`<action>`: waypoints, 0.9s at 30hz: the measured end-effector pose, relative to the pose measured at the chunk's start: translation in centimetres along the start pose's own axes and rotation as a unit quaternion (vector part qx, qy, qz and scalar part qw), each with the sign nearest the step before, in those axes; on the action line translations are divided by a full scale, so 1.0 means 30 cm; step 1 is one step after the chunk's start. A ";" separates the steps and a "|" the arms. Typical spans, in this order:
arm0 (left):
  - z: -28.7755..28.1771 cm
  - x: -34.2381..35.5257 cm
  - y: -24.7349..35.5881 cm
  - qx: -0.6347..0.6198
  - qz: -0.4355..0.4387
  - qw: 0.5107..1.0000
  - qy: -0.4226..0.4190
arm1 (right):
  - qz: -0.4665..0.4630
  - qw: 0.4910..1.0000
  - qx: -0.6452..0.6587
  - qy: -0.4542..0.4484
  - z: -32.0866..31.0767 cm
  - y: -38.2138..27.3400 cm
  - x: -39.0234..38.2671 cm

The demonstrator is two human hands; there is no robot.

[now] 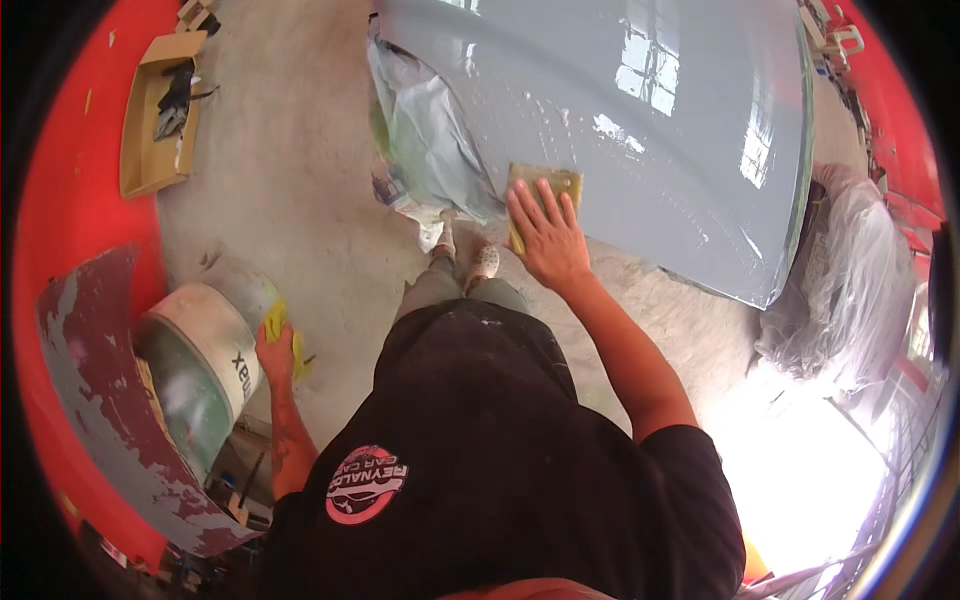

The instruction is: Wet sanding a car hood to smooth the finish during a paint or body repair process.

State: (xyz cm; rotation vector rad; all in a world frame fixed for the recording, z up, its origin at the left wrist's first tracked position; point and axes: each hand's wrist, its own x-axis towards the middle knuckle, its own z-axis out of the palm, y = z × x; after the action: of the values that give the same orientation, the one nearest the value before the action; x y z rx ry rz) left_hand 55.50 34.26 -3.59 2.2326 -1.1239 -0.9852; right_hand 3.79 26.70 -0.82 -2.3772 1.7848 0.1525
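Observation:
My right hand [548, 235] lies palm down, fingers spread, on a flat yellowish-brown pad [565, 182] near the close edge of a glossy grey car panel [640, 200]. Most of the pad is under my palm, so I cannot tell if it is a sponge or a sanding sheet. White drips and wet streaks run over the panel around it. Low at my left side, my left hand [276, 352] is closed round a crumpled yellow cloth [275, 322]. It is beside a large white and green drum [205, 325].
Crumpled masking plastic [425, 120] hangs off the panel's left edge. Clear plastic sheeting [850, 270] is bunched at the right. A curved, peeling maroon and grey panel [95, 370] leans near the drum. At the far left, an open cardboard box [140, 165] holds dark items on the concrete floor [290, 130].

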 end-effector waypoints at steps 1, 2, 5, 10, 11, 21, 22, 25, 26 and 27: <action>-0.009 -0.064 -0.006 -0.034 -0.032 0.999 0.001 | -0.004 1.000 0.000 0.000 -0.001 0.007 -0.005; -0.014 -0.110 -0.048 -0.035 -0.034 0.999 0.007 | -0.006 1.000 0.000 0.012 -0.001 0.012 0.008; 0.001 -0.164 -0.137 -0.043 -0.080 0.996 0.005 | -0.004 0.998 -0.012 0.056 0.000 0.015 0.166; 0.029 -0.181 -0.055 -0.018 -0.010 1.000 -0.022 | 0.014 0.991 -0.010 0.130 -0.021 0.007 0.362; 0.021 -0.201 -0.041 -0.018 -0.011 0.999 -0.028 | 0.013 0.992 -0.026 0.125 -0.006 0.010 0.325; -0.082 -0.540 -0.269 -0.054 -0.192 0.978 0.053 | 0.222 0.974 0.019 0.046 0.063 0.279 -0.353; -0.083 -0.559 -0.279 -0.032 -0.202 0.978 0.049 | 0.218 0.975 0.020 0.046 0.084 0.264 -0.332; -0.029 -0.496 -0.200 -0.026 -0.153 0.987 0.037 | 0.115 0.993 -0.003 -0.002 0.033 0.091 -0.116; -0.020 -0.466 -0.194 -0.018 -0.115 0.993 0.030 | 0.103 0.995 0.001 0.010 0.035 0.041 -0.054; -0.003 -0.429 -0.185 -0.011 -0.076 0.997 0.025 | 0.100 0.995 0.002 0.010 0.039 -0.008 0.007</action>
State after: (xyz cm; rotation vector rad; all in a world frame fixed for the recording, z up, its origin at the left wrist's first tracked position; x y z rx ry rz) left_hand 53.01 47.97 -2.11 2.3393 -0.9279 -0.9915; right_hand 4.12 26.78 -1.98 -2.2012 2.0275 0.1504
